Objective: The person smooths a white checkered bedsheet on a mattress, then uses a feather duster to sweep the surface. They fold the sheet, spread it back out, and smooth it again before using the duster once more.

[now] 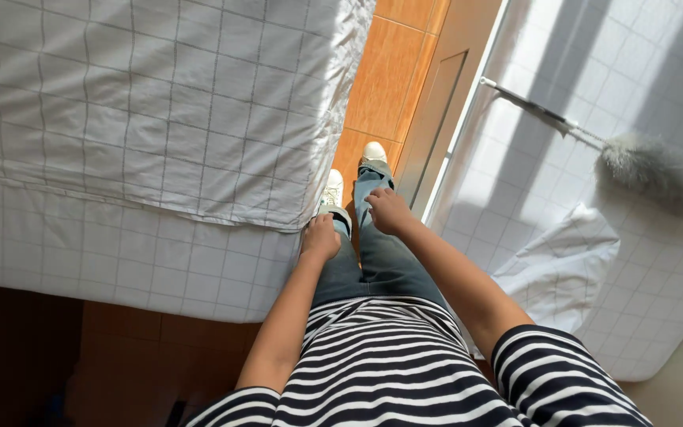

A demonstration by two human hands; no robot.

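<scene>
From the head view I see my left hand closed on the corner of the white checked bedsheet at the mattress edge, my right hand loosely curled and empty beside my jeans, a grey duster lying well apart.

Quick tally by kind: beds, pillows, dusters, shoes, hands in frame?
Beds with white grid sheets: 2
White grid pillow: 1
Grey feather duster: 1
White shoes: 2
Hands: 2, left hand, right hand
Total: 8
</scene>
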